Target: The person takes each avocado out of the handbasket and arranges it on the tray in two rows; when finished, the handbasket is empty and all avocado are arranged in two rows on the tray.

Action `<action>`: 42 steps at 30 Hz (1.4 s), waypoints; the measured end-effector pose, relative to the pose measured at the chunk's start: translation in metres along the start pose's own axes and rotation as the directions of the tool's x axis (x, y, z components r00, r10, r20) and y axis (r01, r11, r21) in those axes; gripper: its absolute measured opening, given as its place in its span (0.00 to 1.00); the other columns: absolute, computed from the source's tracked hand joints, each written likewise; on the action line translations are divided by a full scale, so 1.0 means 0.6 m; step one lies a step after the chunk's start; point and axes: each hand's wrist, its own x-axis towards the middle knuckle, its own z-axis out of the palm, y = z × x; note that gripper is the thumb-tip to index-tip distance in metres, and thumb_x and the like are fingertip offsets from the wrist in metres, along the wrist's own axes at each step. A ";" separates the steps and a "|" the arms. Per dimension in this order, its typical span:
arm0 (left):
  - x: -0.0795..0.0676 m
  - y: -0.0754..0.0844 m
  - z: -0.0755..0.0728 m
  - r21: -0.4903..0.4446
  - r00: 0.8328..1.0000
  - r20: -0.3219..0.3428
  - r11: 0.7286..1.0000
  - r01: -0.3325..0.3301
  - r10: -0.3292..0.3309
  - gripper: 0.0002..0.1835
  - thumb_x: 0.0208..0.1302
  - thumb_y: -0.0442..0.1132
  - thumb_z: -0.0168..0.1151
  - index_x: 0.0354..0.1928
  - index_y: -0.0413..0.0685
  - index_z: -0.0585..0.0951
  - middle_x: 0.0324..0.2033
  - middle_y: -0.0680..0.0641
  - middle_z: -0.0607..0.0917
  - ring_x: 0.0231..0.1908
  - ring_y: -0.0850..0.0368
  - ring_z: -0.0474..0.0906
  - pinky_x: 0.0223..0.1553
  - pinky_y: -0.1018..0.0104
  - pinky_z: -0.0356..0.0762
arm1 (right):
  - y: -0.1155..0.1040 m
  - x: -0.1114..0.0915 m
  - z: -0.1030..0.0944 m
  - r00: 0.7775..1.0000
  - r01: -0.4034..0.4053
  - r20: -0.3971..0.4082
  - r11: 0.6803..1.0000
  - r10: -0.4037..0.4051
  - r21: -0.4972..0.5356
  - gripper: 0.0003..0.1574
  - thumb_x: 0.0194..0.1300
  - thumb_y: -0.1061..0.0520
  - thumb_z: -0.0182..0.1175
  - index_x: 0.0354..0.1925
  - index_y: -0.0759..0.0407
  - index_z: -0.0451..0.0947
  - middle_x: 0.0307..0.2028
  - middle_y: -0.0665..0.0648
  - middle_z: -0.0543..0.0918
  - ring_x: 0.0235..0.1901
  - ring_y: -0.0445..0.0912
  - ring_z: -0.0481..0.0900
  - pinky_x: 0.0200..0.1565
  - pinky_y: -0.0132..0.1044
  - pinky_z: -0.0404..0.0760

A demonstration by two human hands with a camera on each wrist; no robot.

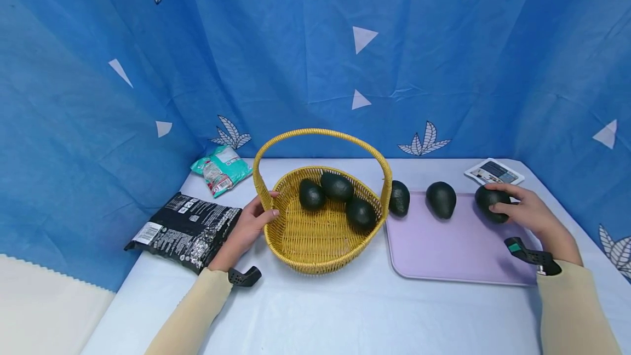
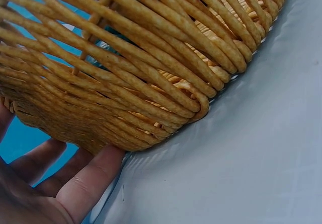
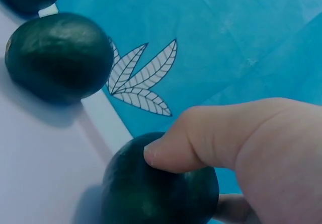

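Note:
A yellow wicker basket point(image 1: 315, 264) with a tall arched handle stands mid-table, several dark green avocados inside, one of them an avocado point(image 1: 361, 214) at its right side. My left hand point(image 1: 248, 226) holds the basket's left rim near the foot of the handle; the left wrist view shows the thumb against the woven side point(image 2: 126, 83). On the right, my right hand point(image 1: 529, 212) grips an avocado point(image 1: 488, 201) between thumb and fingers at the back right of a lilac tray point(image 1: 453, 256). Two more avocados lie along the tray's back edge, one point(image 3: 60, 58) showing large in the right wrist view.
Left of the basket lie a black plastic package point(image 1: 189, 229) and a teal packet point(image 1: 224, 169). A white and black packet point(image 1: 494, 171) rests behind the tray. Blue patterned cloth point(image 1: 315, 70) hangs around the back and sides of the white-covered table point(image 1: 345, 316).

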 end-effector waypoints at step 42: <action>0.001 -0.001 0.001 -0.008 1.000 -0.008 1.000 -0.008 0.008 0.28 0.69 0.35 0.60 0.70 0.49 0.71 0.63 0.34 0.75 0.54 0.54 0.74 0.50 0.69 0.81 | 0.005 0.000 -0.002 0.985 -0.126 -0.142 0.977 0.101 -0.174 0.40 0.71 0.58 0.53 0.76 0.69 0.55 0.69 0.89 0.54 0.64 0.85 0.55 0.57 0.78 0.62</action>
